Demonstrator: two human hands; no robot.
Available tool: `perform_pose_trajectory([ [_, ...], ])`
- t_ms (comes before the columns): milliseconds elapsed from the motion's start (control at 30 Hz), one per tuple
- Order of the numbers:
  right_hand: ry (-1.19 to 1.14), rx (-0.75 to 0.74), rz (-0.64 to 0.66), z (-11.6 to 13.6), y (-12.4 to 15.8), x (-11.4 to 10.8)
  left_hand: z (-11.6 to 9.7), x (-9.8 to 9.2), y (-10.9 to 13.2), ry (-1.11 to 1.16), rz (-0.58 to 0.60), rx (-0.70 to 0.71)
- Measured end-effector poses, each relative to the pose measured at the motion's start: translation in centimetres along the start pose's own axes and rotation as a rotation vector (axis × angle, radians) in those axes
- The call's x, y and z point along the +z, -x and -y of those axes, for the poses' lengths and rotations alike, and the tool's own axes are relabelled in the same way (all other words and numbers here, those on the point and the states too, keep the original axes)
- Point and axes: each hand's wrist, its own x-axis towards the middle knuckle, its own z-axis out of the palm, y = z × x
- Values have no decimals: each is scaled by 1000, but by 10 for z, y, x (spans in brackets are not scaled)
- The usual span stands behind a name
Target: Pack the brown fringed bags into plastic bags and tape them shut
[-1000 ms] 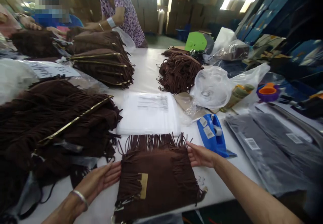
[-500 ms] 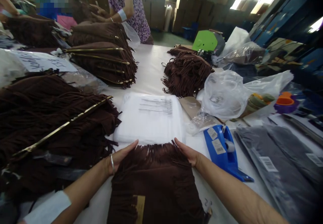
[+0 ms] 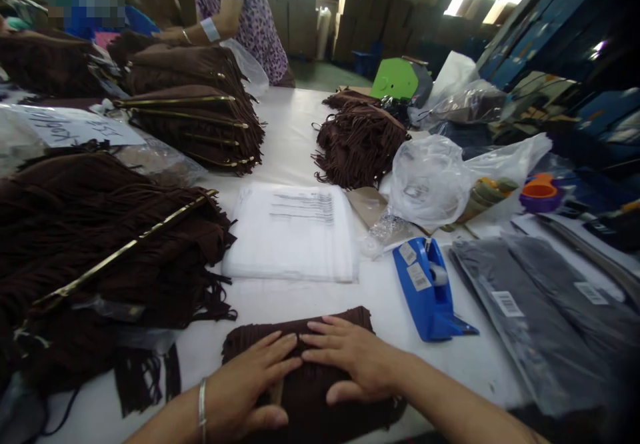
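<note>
A brown fringed suede piece lies folded at the near edge of the white table. My left hand and my right hand press flat on top of it, fingers stretched out and fingertips meeting in the middle. A silver bangle sits on my left wrist. Just beyond the folded piece lies a stack of clear printed plastic bags.
Piles of brown fringed pieces with gold bars lie at left, back left and centre back. A blue tape dispenser and grey packed bags sit right. Crumpled plastic lies behind. Other people work at the far left.
The fringed end has been folded back toward me, so the piece is now shorter. Both hands moved from its far corners to press flat on its top.
</note>
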Motion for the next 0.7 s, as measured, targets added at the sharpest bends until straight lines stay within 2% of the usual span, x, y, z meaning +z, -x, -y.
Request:
perform_pose_trajectory([
  [67, 48, -38, -28, 11, 13, 25, -6, 17, 13, -84, 27, 59],
  [133, -88, -69, -69, 20, 23, 41, -15, 27, 22, -48, 29, 101],
  [200, -283, -114, -160, 28, 28, 45, -30, 29, 28, 59, 25, 113],
  [267, -349, -117, -324, 32, 24, 38, -48, 22, 29, 185, 7, 89],
  [333, -194, -65, -430, 31, 12, 30, -63, 7, 24, 291, -27, 24],
  [400, 57, -1, -370, 25, -2, 29, -65, -13, 10, 296, -104, -88],
  [467, 250, 43, -243, 18, -12, 38, -51, -35, -14, 85, -220, -191],
  [533, 339, 57, -176, 9, -15, 53, -23, -53, -45, -275, -296, -209],
  [633, 403, 23, -173, -8, -12, 73, 21, -66, -94, -472, -222, -173],
  [700, 420, -36, -174, -22, -14, 79, 34, -65, -114, -561, -137, -169],
])
